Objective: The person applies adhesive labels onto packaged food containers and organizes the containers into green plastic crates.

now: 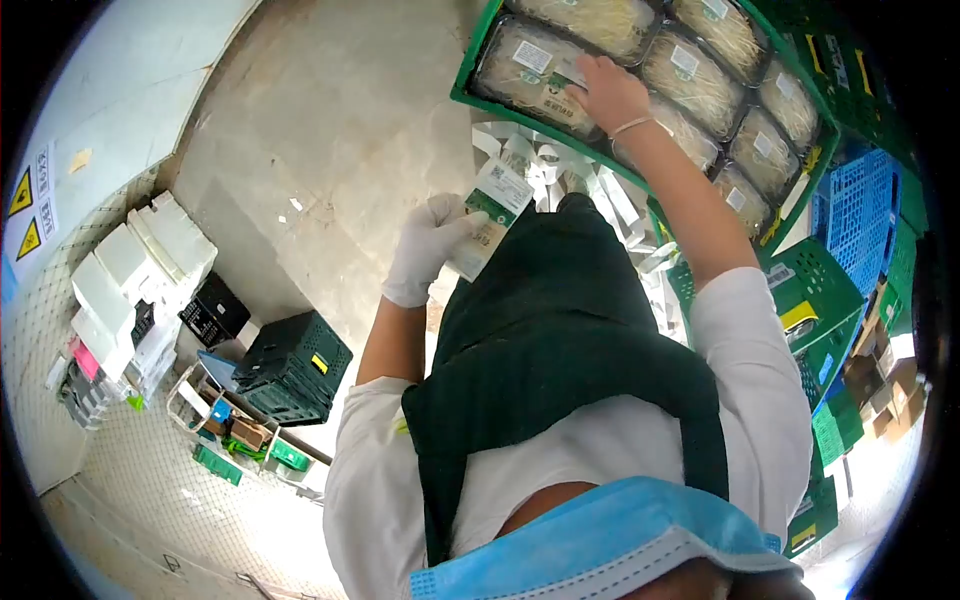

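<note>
My left hand (432, 245), in a white glove, is closed around a small stack of printed labels (490, 215) with white, green and beige areas. My right hand (612, 95), bare with a thin band at the wrist, rests with fingers stretched out on a clear-wrapped pack of bean sprouts (505, 80). Under those fingers lies a label (560, 100) of the same kind, partly covered by them. A smaller white barcode sticker (532, 56) is on that pack too. More packs of sprouts (690, 75) fill the green crate (545, 120) in rows.
Curled white label backing strips (625, 200) hang below the crate, close to my dark green apron (570, 310). Green crates (815, 290) and a blue crate (855, 205) stand at right. Black crates (292, 368) and white foam boxes (150, 260) are on the left.
</note>
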Tool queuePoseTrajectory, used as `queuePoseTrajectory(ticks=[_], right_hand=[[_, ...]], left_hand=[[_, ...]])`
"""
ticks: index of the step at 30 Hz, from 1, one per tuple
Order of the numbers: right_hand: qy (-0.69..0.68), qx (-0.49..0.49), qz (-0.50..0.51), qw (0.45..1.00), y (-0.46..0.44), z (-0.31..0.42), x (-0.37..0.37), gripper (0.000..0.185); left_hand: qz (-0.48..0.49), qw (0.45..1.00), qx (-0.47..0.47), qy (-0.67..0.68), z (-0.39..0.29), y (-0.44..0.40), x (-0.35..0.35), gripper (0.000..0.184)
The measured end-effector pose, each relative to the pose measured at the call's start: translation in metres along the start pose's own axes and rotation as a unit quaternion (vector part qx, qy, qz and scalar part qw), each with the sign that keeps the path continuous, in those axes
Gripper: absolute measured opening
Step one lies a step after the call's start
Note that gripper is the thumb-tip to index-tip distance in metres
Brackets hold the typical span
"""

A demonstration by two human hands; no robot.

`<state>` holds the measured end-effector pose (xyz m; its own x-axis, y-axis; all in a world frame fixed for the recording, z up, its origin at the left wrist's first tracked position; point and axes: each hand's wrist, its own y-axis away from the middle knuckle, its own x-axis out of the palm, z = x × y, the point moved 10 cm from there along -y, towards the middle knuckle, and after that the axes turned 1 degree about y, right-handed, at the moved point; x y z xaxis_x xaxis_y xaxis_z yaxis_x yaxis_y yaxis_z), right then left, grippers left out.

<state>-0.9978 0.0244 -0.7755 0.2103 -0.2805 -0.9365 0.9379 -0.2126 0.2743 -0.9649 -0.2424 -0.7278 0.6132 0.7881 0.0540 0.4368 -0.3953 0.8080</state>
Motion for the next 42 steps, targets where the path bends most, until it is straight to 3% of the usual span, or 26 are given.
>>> queuePoseTrajectory(ticks=[1,3,5,6,8,9,11,13,15,17,19,21,22,24,25,27,28,30,31,32,33,35,37,39,41,42], right_hand=[[-0.001,0.000,0.003,1.000,0.004,0.004,-0.012,0.052],[0.068,0.106,0.039,0.991,0.018,-0.016,-0.039,0.058],[-0.130,0.054,-0.011,0.990,0.047,-0.001,-0.059,0.058],[-0.371,0.038,0.105,0.922,0.065,0.016,-0.035,0.055],[-0.447,-0.067,0.122,0.884,0.092,0.061,-0.062,0.038],[-0.449,-0.082,0.084,0.886,0.096,0.062,-0.071,0.031],[-0.439,-0.060,0.102,0.891,0.099,0.061,-0.071,0.027],[-0.431,-0.028,0.086,0.898,0.100,0.058,-0.076,0.024],[-0.423,0.003,0.070,0.904,0.094,0.048,-0.077,0.021],[-0.346,-0.023,-0.087,0.934,0.073,0.017,-0.104,0.022],[-0.224,0.020,-0.077,0.971,0.017,-0.037,-0.100,0.027],[-0.140,-0.042,-0.150,0.978,-0.031,-0.061,-0.112,0.041],[-0.141,-0.046,-0.151,0.977,-0.046,-0.055,-0.118,0.041],[0.035,0.118,0.122,0.985,-0.069,-0.069,-0.068,0.030],[0.035,0.116,0.122,0.985,-0.065,-0.067,-0.070,0.030],[0.325,-0.028,0.105,0.940,-0.051,-0.039,-0.074,0.030],[0.059,0.040,-0.260,0.963,-0.043,-0.073,-0.093,0.045],[-0.081,-0.001,-0.162,0.983,-0.019,-0.051,-0.092,0.049],[-0.343,0.057,0.064,0.935,-0.002,-0.040,-0.051,0.048],[-0.475,-0.019,0.109,0.873,0.022,0.002,-0.071,0.043],[-0.405,-0.087,0.091,0.906,0.036,0.026,-0.093,0.043],[-0.434,-0.097,0.120,0.888,0.047,0.034,-0.094,0.026],[-0.420,-0.117,0.089,0.895,0.050,0.038,-0.099,0.023],[-0.454,-0.068,0.082,0.885,0.052,0.031,-0.098,0.023],[-0.405,-0.014,0.000,0.914,0.049,0.007,-0.105,0.021],[-0.396,-0.046,-0.042,0.916,0.039,0.000,-0.122,0.020]], left_hand=[[0.005,0.999,0.012,0.041,-0.012,0.003,0.009,0.016],[0.016,0.996,0.029,0.077,-0.021,0.001,0.024,0.019],[0.052,0.988,0.085,0.122,-0.031,-0.007,0.041,0.027],[0.065,0.985,0.093,0.127,-0.034,-0.009,0.049,0.026],[0.099,0.989,0.086,0.063,-0.042,-0.008,0.059,0.024],[0.132,0.988,0.086,-0.003,-0.046,-0.012,0.069,0.022],[0.171,0.982,0.081,0.029,-0.046,-0.022,0.090,0.017],[0.075,0.980,0.155,0.103,-0.069,-0.027,0.081,0.013],[0.077,0.982,0.118,0.126,-0.063,-0.035,0.082,0.012],[0.032,0.992,0.119,-0.006,-0.068,-0.038,0.081,0.014],[0.051,0.995,0.081,0.005,-0.061,-0.045,0.079,0.013],[0.002,0.991,0.105,0.088,-0.069,-0.048,0.060,0.013],[0.009,0.990,0.052,0.129,-0.062,-0.048,0.053,0.015],[0.002,0.993,0.069,0.094,-0.060,-0.049,0.046,0.015],[-0.001,0.995,0.085,0.057,-0.063,-0.048,0.043,0.015],[0.034,0.994,0.088,0.045,-0.065,-0.046,0.051,0.019],[0.026,0.991,0.104,0.083,-0.070,-0.045,0.054,0.021],[0.041,0.983,0.143,0.106,-0.088,-0.042,0.063,0.028],[0.043,0.983,0.144,0.107,-0.090,-0.043,0.066,0.028],[0.058,0.982,0.132,0.124,-0.088,-0.044,0.072,0.025],[0.074,0.980,0.121,0.140,-0.088,-0.046,0.078,0.023],[0.115,0.986,0.090,0.082,-0.097,-0.049,0.085,0.020],[0.153,0.986,0.060,0.021,-0.098,-0.052,0.100,0.018],[0.054,0.986,0.139,0.073,-0.117,-0.056,0.094,0.011],[0.047,0.993,0.094,0.057,-0.118,-0.060,0.095,0.012],[0.038,0.996,0.080,0.030,-0.115,-0.066,0.094,0.013]])
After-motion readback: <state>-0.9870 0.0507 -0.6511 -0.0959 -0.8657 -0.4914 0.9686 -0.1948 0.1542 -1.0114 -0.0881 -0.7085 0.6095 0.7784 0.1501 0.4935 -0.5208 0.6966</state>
